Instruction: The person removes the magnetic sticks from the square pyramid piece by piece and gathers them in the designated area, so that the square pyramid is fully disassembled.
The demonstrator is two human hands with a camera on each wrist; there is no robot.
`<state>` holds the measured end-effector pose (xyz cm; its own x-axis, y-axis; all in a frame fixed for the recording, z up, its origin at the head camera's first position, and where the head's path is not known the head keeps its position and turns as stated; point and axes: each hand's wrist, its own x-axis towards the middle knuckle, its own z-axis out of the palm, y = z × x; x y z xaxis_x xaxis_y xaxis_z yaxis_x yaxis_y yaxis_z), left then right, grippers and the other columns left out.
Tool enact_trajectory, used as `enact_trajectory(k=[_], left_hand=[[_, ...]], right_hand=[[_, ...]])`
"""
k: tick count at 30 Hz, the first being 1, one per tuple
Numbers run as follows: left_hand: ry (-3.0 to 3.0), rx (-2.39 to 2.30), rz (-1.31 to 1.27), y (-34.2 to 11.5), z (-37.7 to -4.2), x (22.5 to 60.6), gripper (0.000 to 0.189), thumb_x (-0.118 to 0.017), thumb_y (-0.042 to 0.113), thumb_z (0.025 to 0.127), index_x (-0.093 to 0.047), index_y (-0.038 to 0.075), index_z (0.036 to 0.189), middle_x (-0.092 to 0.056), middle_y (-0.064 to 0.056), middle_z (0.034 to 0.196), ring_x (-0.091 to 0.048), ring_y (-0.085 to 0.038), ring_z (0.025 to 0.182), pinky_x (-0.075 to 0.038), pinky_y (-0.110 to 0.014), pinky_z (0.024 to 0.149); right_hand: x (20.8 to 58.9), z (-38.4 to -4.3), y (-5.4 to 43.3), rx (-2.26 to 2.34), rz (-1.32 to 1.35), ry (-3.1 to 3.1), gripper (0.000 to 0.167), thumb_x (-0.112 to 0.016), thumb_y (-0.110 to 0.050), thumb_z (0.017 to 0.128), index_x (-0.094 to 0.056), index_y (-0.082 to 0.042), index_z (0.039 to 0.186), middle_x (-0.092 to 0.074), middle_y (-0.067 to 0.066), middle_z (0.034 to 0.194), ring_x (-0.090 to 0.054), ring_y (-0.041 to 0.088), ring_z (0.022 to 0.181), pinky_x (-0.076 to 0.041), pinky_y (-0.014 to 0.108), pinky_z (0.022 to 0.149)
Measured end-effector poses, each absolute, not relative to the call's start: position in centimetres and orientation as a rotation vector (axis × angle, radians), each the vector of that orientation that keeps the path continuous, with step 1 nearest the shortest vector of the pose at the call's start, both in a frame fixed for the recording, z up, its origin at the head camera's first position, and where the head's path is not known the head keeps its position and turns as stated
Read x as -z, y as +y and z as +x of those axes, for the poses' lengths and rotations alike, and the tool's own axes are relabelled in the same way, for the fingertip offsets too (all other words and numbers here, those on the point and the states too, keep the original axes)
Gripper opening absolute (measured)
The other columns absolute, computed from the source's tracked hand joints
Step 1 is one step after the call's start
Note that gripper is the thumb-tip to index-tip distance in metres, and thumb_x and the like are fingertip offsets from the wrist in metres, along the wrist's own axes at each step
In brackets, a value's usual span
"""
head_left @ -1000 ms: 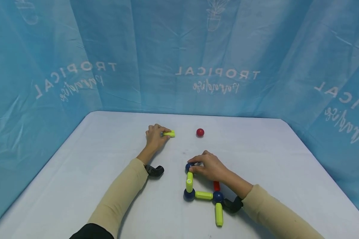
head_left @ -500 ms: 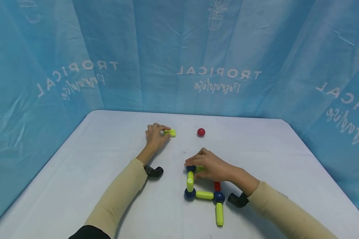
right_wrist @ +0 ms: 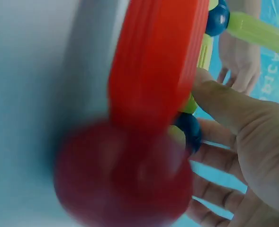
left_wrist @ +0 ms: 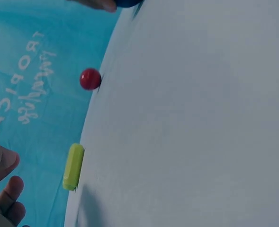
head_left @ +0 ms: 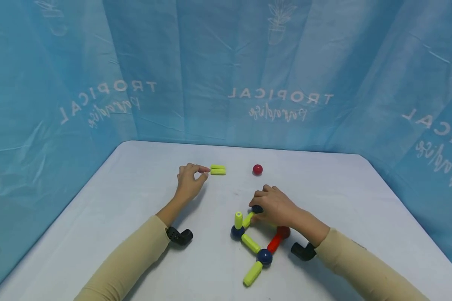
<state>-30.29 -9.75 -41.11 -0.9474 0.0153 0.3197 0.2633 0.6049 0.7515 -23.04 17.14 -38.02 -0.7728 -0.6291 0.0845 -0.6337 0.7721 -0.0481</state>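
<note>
Two green rods lie together in the head view, just beside the relaxed left hand; the right hand grips a blue ball of the frame on the table. Left wrist: one rod, a red ball. Right wrist: the right palm, unseen from the head.

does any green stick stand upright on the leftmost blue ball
Upright: one green stick rises from the leftmost blue ball, top end free.

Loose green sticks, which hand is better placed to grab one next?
Probably the left hand: it is empty and close to the sticks, while the right hand holds a blue ball.
</note>
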Motion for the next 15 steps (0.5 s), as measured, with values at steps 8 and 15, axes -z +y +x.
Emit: enact_trajectory(k=[8, 15], left_hand=[[-2.541, 1.367, -0.276, -9.2, -27.4, 40.9, 0.019, -0.058, 0.019, 0.090, -0.071, 0.011, 0.101, -0.060, -0.009, 0.103, -0.041, -0.024, 0.105, -0.027, -0.047, 0.091], [-2.548, 1.460, -0.320, -8.6, -25.4, 41.1, 0.017, -0.058, 0.017, 0.092, -0.071, 0.012, 0.101, -0.060, -0.007, 0.100, -0.042, -0.026, 0.103, -0.029, -0.041, 0.087]], right_hand=[[39.1, -23.1, 17.9, -0.179, 0.741, -3.005, 0.040, -0.079, -0.047, 0.070, -0.075, -0.019, 0.097, -0.065, -0.005, 0.087, -0.048, 0.012, 0.082, -0.041, 0.028, 0.072], [40.4, -23.0, 18.5, -0.460, 0.582, -3.026, 0.045, -0.079, -0.047, 0.069, -0.072, -0.019, 0.104, -0.063, -0.006, 0.088, -0.048, 0.012, 0.086, -0.042, 0.026, 0.071]])
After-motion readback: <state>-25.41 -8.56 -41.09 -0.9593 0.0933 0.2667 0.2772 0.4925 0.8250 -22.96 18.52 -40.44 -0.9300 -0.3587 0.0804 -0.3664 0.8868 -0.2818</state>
